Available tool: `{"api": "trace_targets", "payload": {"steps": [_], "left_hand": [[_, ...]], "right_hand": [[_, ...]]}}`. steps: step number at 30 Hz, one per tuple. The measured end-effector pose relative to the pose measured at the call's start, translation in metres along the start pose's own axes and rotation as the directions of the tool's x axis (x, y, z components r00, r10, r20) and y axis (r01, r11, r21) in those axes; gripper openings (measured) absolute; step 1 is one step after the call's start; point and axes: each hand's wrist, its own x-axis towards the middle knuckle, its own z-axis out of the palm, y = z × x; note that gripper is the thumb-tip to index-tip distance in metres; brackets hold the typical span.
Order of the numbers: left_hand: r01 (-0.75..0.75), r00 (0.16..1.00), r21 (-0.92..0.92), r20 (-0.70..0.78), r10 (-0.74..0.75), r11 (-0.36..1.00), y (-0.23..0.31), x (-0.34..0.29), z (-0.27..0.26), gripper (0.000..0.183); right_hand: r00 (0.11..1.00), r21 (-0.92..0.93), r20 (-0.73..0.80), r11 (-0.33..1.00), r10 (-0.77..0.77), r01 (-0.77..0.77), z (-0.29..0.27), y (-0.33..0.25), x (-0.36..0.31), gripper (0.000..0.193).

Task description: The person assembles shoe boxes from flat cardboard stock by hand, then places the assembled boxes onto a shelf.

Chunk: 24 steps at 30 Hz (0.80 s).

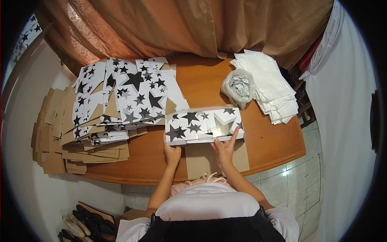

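Observation:
Between my hands is a white cardboard box (197, 128) printed with black and grey stars, with a star-shaped window in its right part. My left hand (172, 155) is closed on the near left corner, its fingertips hidden beneath the box. At the near right edge, my right hand (225, 151) grips the box, one finger stretched up along the front and another pressed on the edge. Under the box, a flat brown cardboard piece (217, 163) lies at the table's near edge.
Stacked star-printed cardboard sheets (133, 90) and brown cardboard pieces (52, 129) cover the table's left side. A clear plastic bag (238, 88) with small silvery packets stands at the back right, beside a pile of white sheets (268, 84). Curtains (181, 28) hang behind the wooden table (278, 141).

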Motion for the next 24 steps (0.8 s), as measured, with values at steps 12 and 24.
{"api": "trace_targets", "payload": {"steps": [12, 24], "left_hand": [[0.037, 0.970, -0.145, 0.243, -0.001, 0.989, -0.008, 0.017, -0.038, 0.073], [-0.014, 0.901, 0.041, 0.434, -0.005, 0.999, 0.011, 0.045, -0.046, 0.081]], "right_hand": [[0.934, -0.539, 0.177, 0.825, 0.309, -0.170, -0.052, -0.072, 0.003, 0.061], [0.868, -0.768, 0.467, 0.408, -0.172, 0.494, -0.081, -0.059, 0.038, 0.051]]}}
